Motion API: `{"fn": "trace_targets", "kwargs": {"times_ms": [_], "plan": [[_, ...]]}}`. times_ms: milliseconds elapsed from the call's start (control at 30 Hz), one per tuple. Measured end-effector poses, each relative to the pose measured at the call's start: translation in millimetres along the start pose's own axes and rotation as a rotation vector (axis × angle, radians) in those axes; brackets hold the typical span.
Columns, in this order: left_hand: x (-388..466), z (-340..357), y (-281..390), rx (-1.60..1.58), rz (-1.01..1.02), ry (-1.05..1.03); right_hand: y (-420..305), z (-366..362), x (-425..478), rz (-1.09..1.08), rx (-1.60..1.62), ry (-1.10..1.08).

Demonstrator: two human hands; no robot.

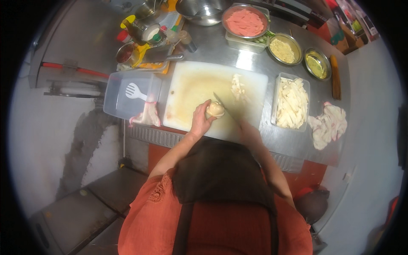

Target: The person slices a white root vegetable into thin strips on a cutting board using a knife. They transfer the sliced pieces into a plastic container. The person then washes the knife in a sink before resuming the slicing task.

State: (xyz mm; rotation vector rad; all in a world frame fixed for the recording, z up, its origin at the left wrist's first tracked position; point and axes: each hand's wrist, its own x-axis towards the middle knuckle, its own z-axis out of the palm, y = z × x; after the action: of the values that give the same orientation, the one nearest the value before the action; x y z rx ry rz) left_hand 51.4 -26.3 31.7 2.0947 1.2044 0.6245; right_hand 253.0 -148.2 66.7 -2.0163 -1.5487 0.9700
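On the white cutting board (188, 86), my left hand (201, 118) grips a pale, rounded piece of food (216, 110), perhaps a mushroom or a vegetable. My right hand (250, 132), blurred, holds a kitchen knife (229, 109) by its handle. The blade slants up and to the left, along the right side of the pale piece; whether it touches cannot be told. Pale trimmings (236, 87) lie on the board beyond the knife, to the right.
Right of the board stands a plastic container of pale slices (291, 103), beside a crumpled cloth (330, 124). Metal bowls, one with pink slices (245, 22), line the back. A cleaver (159, 54) lies back left. A clear plastic bin (118, 95) with a white slotted spatula (135, 91) sits left.
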Motion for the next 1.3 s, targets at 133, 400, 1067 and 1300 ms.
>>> {"fn": "trace_targets", "kwargs": {"times_ms": [133, 400, 1067, 1300], "plan": [[1.0, -3.4, -5.3, 0.038, 0.084, -0.023, -3.6, 13.1, -19.1, -0.051, 0.0, 0.038], [4.8, -14.3, -11.2, -0.067, 0.035, -0.116, -14.3, 10.5, -25.5, -0.023, 0.024, 0.069], [33.9, -12.2, -36.3, -0.166, 0.299, -0.081, -20.8, 7.3, -23.7, 0.202, 0.328, 0.056], [4.6, -6.0, 5.4, -0.087, 0.302, -0.006, -30.8, -3.3, 1.8, 0.102, 0.2, 0.101]]}}
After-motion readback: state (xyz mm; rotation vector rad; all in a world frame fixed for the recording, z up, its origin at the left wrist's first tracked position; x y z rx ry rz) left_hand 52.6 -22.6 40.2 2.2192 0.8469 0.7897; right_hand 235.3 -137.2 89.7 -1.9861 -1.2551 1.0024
